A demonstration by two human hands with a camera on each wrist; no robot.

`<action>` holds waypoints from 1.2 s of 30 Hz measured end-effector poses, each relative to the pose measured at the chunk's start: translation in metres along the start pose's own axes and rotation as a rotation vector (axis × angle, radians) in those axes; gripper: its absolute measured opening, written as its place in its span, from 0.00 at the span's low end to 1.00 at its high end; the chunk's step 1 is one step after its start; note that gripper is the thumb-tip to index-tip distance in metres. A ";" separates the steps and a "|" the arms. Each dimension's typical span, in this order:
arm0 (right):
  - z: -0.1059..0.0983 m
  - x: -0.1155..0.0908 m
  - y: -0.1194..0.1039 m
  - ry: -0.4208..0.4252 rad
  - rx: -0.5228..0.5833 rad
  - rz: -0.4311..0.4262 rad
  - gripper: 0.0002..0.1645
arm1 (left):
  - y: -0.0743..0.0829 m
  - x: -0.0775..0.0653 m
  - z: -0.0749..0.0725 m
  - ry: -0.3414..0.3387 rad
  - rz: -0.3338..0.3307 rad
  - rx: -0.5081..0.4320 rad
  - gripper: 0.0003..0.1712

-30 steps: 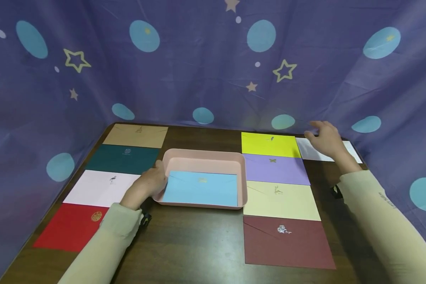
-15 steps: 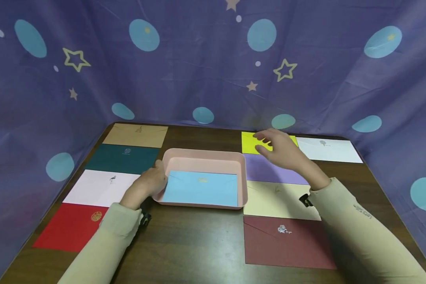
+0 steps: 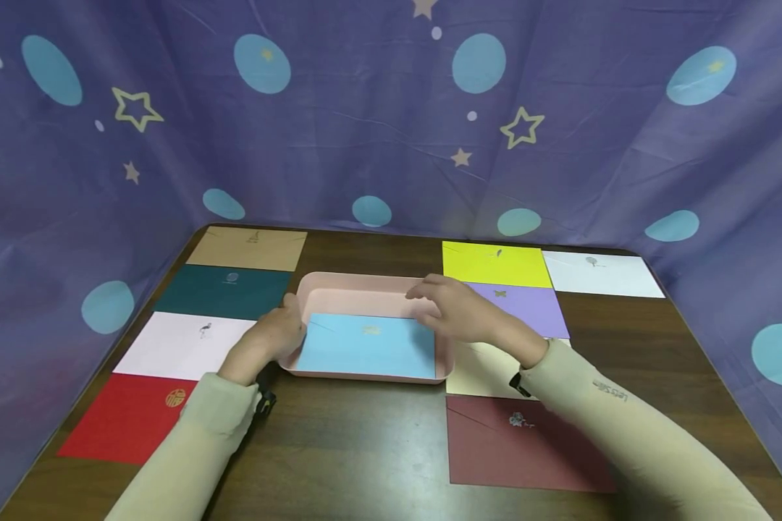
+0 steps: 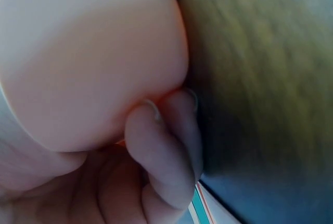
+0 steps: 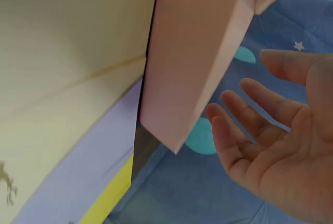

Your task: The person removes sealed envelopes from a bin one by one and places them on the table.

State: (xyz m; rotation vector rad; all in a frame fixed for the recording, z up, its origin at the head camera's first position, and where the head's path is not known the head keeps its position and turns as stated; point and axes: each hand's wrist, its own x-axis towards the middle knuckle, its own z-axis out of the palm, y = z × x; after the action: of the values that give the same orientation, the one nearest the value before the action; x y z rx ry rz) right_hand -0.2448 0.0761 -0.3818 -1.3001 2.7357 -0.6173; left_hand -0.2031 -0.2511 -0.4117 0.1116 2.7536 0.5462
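A pink tray point(image 3: 352, 297) stands mid-table with a light blue envelope point(image 3: 365, 351) lying in it. My left hand point(image 3: 270, 339) grips the tray's left side; in the left wrist view its curled fingers point(image 4: 161, 153) press the outside of the tray wall point(image 4: 88, 83). Above the tray's right rim hovers my right hand point(image 3: 456, 311), fingers spread and loosely bent, holding nothing. The right wrist view has that hand point(image 5: 281, 146) apart from the tray's outer wall point(image 5: 192, 52). Part of a purple envelope point(image 3: 531, 315) and a cream envelope point(image 3: 482, 373) is hidden beneath the right hand and wrist.
Left of the tray, tan point(image 3: 247, 252), dark green point(image 3: 221, 293), pale point(image 3: 176, 346) and red envelopes point(image 3: 124, 412) form a column. To the right lie yellow point(image 3: 495, 266), maroon point(image 3: 521, 452) and white envelopes point(image 3: 602, 276). A blue-purple curtain point(image 3: 391, 108) encloses the table.
My right hand has moved left, from over the white envelope across the yellow one to the tray's right rim. The left hand keeps its grip on the tray.
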 end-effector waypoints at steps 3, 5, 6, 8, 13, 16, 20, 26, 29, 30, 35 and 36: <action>0.008 0.002 -0.002 -0.027 -0.014 -0.013 0.19 | 0.000 0.000 0.000 -0.011 -0.014 -0.012 0.21; 0.012 0.003 -0.003 -0.042 -0.005 -0.025 0.18 | 0.001 0.000 0.000 -0.016 -0.023 -0.011 0.22; 0.014 0.003 -0.003 -0.048 -0.005 -0.027 0.18 | 0.001 0.000 0.000 -0.020 -0.027 -0.011 0.23; 0.016 0.003 -0.004 -0.064 -0.009 -0.029 0.18 | 0.000 0.001 0.000 -0.021 -0.032 -0.014 0.23; 0.020 0.004 -0.003 -0.087 -0.070 0.004 0.18 | -0.001 0.001 0.000 -0.021 -0.033 -0.024 0.23; 0.022 0.004 -0.004 -0.095 -0.108 0.039 0.19 | -0.001 0.001 0.000 -0.014 -0.027 -0.017 0.24; 0.025 0.003 -0.004 -0.111 -0.147 0.064 0.19 | -0.001 0.002 0.001 -0.015 -0.023 -0.010 0.23; 0.026 0.004 -0.005 -0.119 -0.147 0.079 0.19 | -0.001 0.002 0.002 -0.020 -0.030 -0.005 0.22; 0.026 0.004 -0.004 -0.112 -0.138 0.077 0.18 | -0.001 0.002 0.002 -0.018 -0.029 -0.001 0.22; 0.026 0.004 -0.004 -0.109 -0.134 0.075 0.18 | -0.001 0.002 0.002 -0.017 -0.030 0.000 0.23; 0.025 0.005 -0.001 -0.099 -0.078 0.067 0.18 | -0.001 0.003 0.002 -0.015 -0.030 0.002 0.22; 0.024 0.005 0.000 -0.098 -0.059 0.068 0.18 | -0.001 0.003 0.002 -0.014 -0.030 0.001 0.21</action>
State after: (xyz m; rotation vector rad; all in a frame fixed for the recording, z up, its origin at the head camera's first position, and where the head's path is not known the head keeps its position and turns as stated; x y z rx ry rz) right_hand -0.2431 0.0640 -0.4035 -1.2088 2.7244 -0.4588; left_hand -0.2052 -0.2507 -0.4142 0.0743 2.7376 0.5335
